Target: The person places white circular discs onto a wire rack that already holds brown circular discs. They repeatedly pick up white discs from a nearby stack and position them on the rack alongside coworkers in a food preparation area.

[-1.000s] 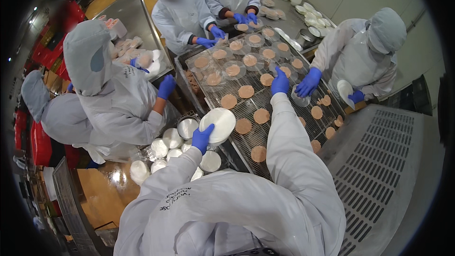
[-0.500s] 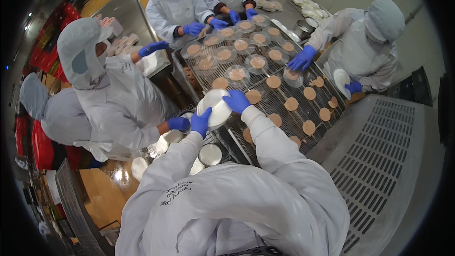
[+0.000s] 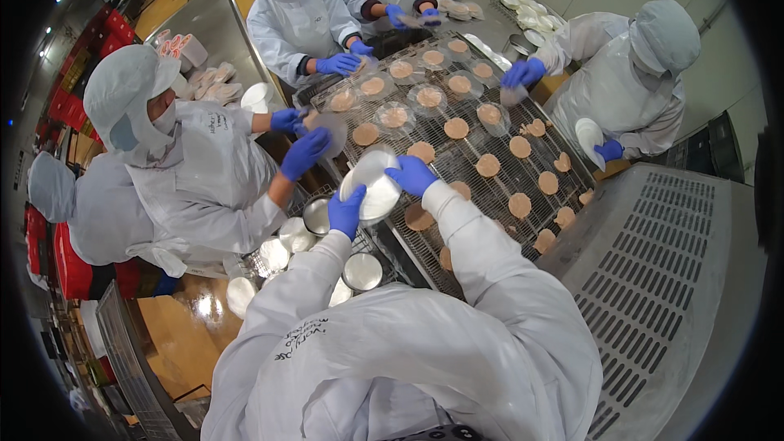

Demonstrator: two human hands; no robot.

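Between my two blue-gloved hands is a round white dish-shaped stack (image 3: 376, 185); I cannot make out whether it is a dish or layered thin sheets. My left hand (image 3: 346, 212) grips its near left edge. At its right edge my right hand (image 3: 411, 175) holds it with the fingers closed. The stack is tilted and held above the near left edge of a wire mesh conveyor (image 3: 523, 268). Flat round pinkish-brown patties (image 3: 487, 165) lie in rows on the mesh. Toward the far end, patties (image 3: 429, 97) have clear round film sheets around or under them.
Left of me a co-worker (image 3: 192, 167) holds a clear round sheet (image 3: 333, 135) at the belt. Another co-worker (image 3: 625, 90) at right holds a white round stack (image 3: 589, 140). Metal round tins (image 3: 363, 271) stand by my left forearm. A slotted metal cover (image 3: 645, 286) slopes down at right.
The patties have shifted toward me and to the right along the mesh. The left co-worker's hands have come to the belt with a clear sheet. My hands and the stack have barely moved.
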